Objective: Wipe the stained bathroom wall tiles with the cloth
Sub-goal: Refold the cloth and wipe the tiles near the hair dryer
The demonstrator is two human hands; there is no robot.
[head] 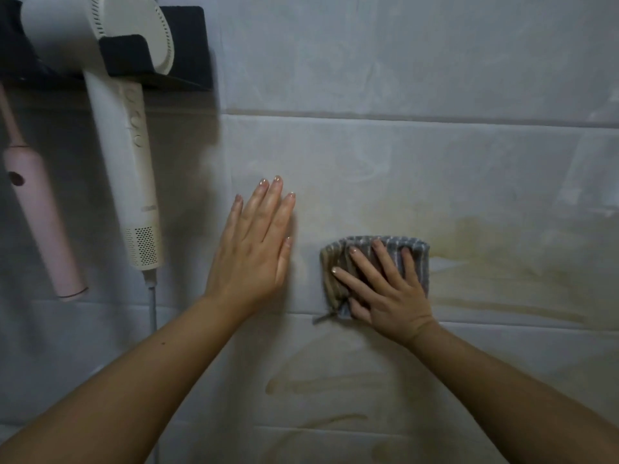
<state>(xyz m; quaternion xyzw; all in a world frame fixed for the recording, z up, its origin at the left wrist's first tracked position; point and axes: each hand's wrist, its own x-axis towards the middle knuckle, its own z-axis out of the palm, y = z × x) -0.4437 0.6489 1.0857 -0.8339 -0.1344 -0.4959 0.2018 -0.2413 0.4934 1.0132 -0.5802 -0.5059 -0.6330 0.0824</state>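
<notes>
Two bare hands on pale, stained wall tiles [435, 182].
Right hand [385, 289], fingers spread, presses a folded grey-striped cloth [338, 259] beside yellow-brown streaks [502, 262]; left hand [258, 246] lies flat, fingers together.

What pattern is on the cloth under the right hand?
The cloth has blue-grey and pale stripes, seen in the head view.

Both bare forearms reach up from the lower corners and draw closer toward the middle. The left grip [254, 242] is flat, palm facing away, its fingers [268, 202] straight, close together and pointing up, with the thumb lying along the palm's edge. The right grip [388, 293] sits lower and to the right, palm also away, fingers [368, 269] straight, spread and angled up-left.
</notes>
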